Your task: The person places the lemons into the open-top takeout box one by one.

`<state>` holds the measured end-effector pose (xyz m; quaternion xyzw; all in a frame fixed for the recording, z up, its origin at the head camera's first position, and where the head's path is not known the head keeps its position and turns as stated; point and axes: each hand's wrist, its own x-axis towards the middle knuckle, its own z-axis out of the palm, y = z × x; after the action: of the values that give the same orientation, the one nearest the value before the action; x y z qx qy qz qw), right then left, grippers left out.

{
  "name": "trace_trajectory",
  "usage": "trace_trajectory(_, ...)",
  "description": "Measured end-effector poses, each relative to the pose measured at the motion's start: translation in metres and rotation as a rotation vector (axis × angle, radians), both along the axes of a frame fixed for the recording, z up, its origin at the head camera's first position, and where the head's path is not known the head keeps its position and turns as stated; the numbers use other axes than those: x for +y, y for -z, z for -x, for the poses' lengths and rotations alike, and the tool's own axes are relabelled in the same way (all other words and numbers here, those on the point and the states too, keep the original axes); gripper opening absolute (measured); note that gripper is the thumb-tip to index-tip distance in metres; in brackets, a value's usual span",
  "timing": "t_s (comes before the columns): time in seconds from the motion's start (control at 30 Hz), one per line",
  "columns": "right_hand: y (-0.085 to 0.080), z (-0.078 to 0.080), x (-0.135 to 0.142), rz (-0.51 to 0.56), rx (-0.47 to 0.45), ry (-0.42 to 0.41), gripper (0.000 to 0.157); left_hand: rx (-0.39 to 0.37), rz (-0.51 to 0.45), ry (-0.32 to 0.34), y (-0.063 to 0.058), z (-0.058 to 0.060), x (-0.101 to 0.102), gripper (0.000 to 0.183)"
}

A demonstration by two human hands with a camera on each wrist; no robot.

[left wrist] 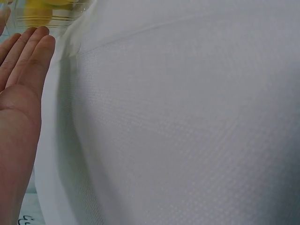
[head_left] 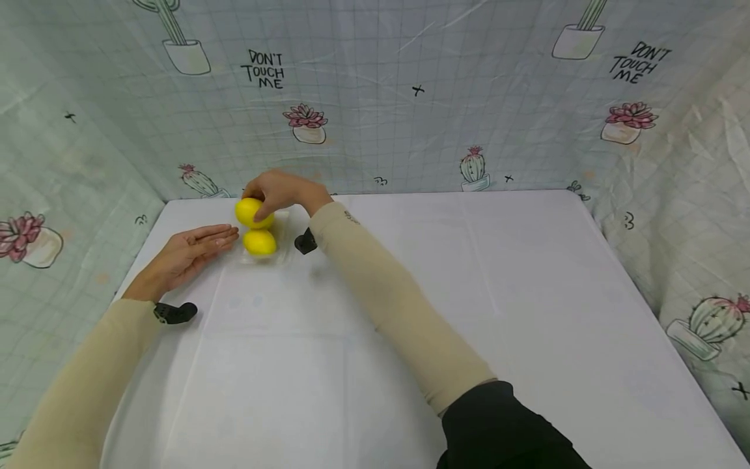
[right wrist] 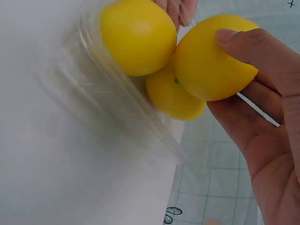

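My right hand [head_left: 285, 189] grips a yellow lemon [head_left: 249, 212] between thumb and fingers at the far left of the table. The right wrist view shows this held lemon [right wrist: 211, 61] against two others: a large lemon [right wrist: 138, 37] and a partly hidden lemon [right wrist: 171, 98]. These two sit in a clear plastic container [head_left: 281, 236], whose rim crosses the right wrist view. From above, one lemon [head_left: 260, 243] shows in it nearest me. My left hand [head_left: 193, 253] has its fingers straight, fingertips close to the container's left side; whether they touch it I cannot tell.
A white cloth covers the table [head_left: 375, 339]. Behind it and at both sides hangs a printed curtain [head_left: 375, 98] with cactus drawings, close to the container at the back edge. Black wrist cameras [head_left: 178, 313] stick out from both wrists.
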<state>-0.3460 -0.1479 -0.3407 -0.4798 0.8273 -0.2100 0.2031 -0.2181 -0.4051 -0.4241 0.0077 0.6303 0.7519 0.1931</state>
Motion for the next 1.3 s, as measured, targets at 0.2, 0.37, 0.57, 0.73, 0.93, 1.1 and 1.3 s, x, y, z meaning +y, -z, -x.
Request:
trace_trajectory(0.2,-0.008,-0.001,-0.002,-0.059,-0.021,-0.002,0.053,0.001,0.018,-0.002,0.001,0.000,0.001,0.057)
trace_trajectory(0.37,-0.015,0.001,0.005,-0.109,-0.090,0.016,0.049,0.005,0.039,-0.006,0.001,0.002,0.004,0.058)
trace_trajectory(0.57,-0.017,0.005,0.017,-0.145,-0.123,0.069,0.049,-0.004,0.047,-0.002,0.000,0.006,0.008,0.059)
trace_trajectory(0.73,-0.017,0.009,0.023,-0.097,-0.073,0.033,0.053,-0.016,0.021,-0.008,-0.001,0.008,0.007,0.059)
trace_trajectory(0.93,-0.019,0.008,0.043,-0.098,0.097,-0.054,0.049,-0.031,0.027,-0.038,0.000,0.008,0.012,0.060)
trace_trajectory(1.1,-0.014,-0.006,0.087,-0.136,0.262,-0.073,0.046,-0.029,0.024,-0.084,-0.003,0.001,0.022,0.063)
trace_trajectory(1.3,0.005,-0.037,0.174,-0.102,0.267,0.086,0.044,0.022,0.295,-0.188,-0.014,-0.015,0.043,0.065)
